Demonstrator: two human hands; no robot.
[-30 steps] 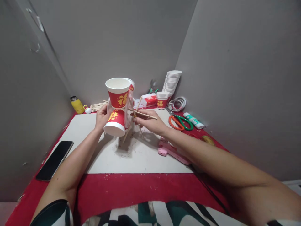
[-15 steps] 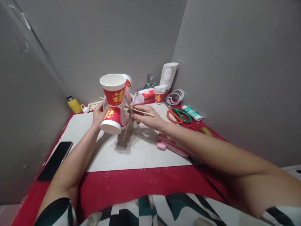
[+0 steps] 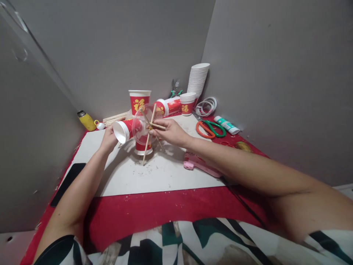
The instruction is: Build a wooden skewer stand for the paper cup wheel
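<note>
A wheel of red paper cups (image 3: pixel 139 117) with gold characters is joined round a clear disc (image 3: pixel 142 127) and thin wooden sticks (image 3: pixel 147 138). It is held over a white board (image 3: pixel 154 173). My left hand (image 3: pixel 109 138) grips the cup that points left, its white mouth (image 3: pixel 120 131) facing me. My right hand (image 3: pixel 172 131) pinches the crossed sticks at the hub. One cup stands upright at the top, another points right, one hangs below.
A black phone (image 3: pixel 67 178) lies at the left on the red cloth. A pink glue gun (image 3: pixel 200 166) lies right of the board. Orange and green scissors (image 3: pixel 209 129), a tube (image 3: pixel 226 125), white cable, cup stacks (image 3: pixel 197 79) and a yellow bottle (image 3: pixel 86 120) line the back.
The cup wheel has turned: the cup whose mouth faced up now stands upright at the back, and another cup points left. Both hands stayed on it, and it moved slightly right.
</note>
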